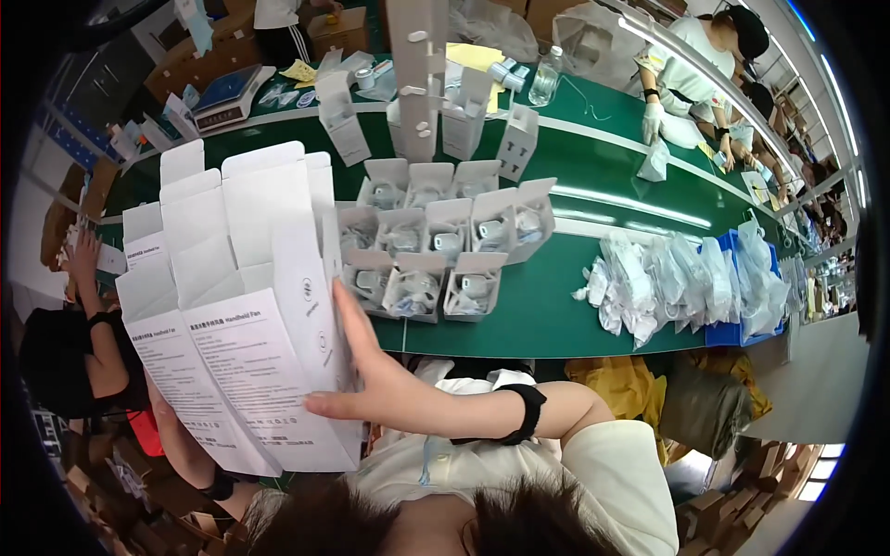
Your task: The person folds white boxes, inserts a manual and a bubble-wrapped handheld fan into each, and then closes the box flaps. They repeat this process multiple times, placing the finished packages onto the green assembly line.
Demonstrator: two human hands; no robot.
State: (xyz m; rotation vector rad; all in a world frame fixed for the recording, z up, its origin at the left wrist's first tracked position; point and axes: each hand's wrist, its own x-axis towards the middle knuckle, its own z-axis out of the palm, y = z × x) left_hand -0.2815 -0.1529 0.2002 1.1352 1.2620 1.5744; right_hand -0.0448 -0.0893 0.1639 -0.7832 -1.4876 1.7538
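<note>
Several tall white cardboard boxes [246, 338] with printed sides and raised open flaps are gripped together as one block, tilted, at the left. My right hand [366, 375] presses on the block's right side, thumb on the front face, fingers round the edge. My left hand [165, 417] holds the block's left side from below; its fingers are mostly hidden behind the cardboard. Beside the block, a group of open white boxes [426, 243] stands upright on the green table [547, 310]. Small light-coloured devices in clear plastic bags sit inside them.
Bagged white parts [640, 283] lie in a heap at the right, next to a blue bin [728, 329]. A metal post [414, 83] rises beyond the boxes. At the back are a scale [227, 97], more boxes [464, 125] and a clear bottle [547, 79]. Co-workers sit left and far right.
</note>
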